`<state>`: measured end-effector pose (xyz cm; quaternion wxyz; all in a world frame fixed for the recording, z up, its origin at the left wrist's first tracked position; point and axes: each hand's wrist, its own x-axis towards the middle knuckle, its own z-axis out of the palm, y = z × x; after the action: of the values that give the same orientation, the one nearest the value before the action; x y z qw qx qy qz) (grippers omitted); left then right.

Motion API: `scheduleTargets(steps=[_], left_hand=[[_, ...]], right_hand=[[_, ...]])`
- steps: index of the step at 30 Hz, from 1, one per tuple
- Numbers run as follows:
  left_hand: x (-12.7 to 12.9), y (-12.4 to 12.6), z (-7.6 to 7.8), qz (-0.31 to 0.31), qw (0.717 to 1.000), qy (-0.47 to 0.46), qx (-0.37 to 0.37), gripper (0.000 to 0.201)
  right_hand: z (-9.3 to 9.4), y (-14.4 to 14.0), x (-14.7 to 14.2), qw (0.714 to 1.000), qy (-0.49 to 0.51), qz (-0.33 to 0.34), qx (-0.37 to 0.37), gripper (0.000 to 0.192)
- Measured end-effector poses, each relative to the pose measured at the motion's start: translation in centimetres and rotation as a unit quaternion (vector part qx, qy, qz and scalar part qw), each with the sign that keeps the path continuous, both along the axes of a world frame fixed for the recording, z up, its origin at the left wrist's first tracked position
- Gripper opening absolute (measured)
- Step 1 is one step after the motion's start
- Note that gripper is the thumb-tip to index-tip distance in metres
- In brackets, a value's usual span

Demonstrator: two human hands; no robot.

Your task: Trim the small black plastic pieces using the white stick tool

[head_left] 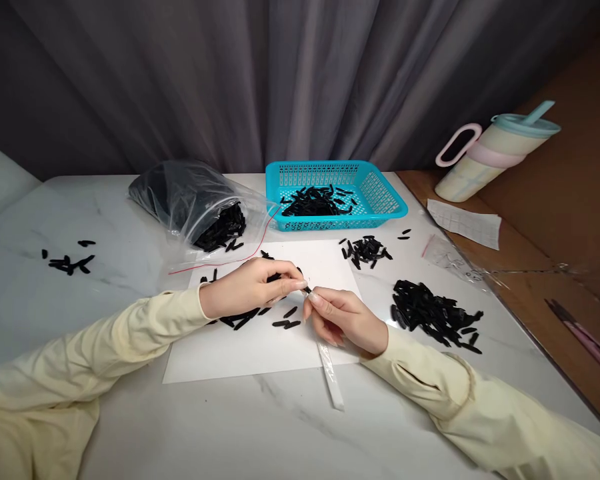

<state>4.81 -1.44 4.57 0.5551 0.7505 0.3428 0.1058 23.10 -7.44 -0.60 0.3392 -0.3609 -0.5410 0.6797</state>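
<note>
Nearest on the counter (205,427), a white strip (333,387)! Over the white sheet (230,363), right hand (347,317) and left hand (253,287) meet, each grip pinching one small black piece (307,290), caught between their fingertips! Farther, a plastic bag (180,200) at left, a blue basket (337,222) to its right.

Both arms are covered by long, pale-yellow sleeves (130,330), loosely creased along their length; the right sleeve (505,420) is marked by a slit (414,375) and a curved seam (467,390).
</note>
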Motion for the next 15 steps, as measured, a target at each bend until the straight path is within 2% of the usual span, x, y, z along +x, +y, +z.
scheduleTargets(steps=[10,15], left_hand=[[0.2,-0.42,0.41,0.055,0.984,-0.04,-0.162,0.018],[0.35,-0.49,0.08,0.063,0.965,-0.061,-0.248,0.023]], right_hand=[[-0.01,-0.1,-0.01,0.996,-0.065,-0.009,0.067,0.039],[-0.16,-0.12,-0.31,0.99,-0.083,-0.052,0.097,0.036]])
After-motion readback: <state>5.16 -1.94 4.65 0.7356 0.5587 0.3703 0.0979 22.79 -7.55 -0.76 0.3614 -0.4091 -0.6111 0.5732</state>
